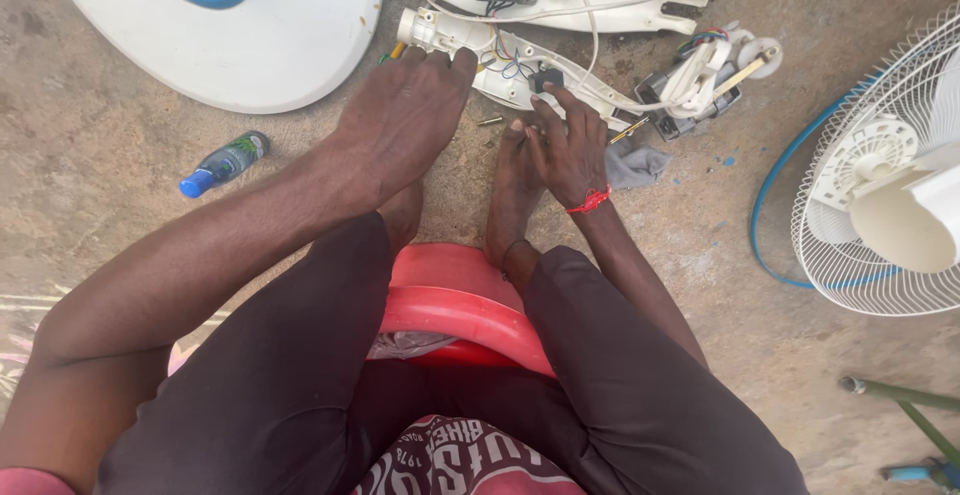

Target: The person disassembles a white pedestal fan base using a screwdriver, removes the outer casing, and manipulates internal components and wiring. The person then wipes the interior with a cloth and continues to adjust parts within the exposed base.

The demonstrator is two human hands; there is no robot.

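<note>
Left hand [405,115] fingers closed over white housing [520,65]; right hand [568,145] fingers pinching black switch [545,80] just above.

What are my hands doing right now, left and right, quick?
Left hand: fingers curled, pressing down on the white fan housing; no clear grip.
Right hand: fingertips pinching a small black part on the housing wiring.
</note>
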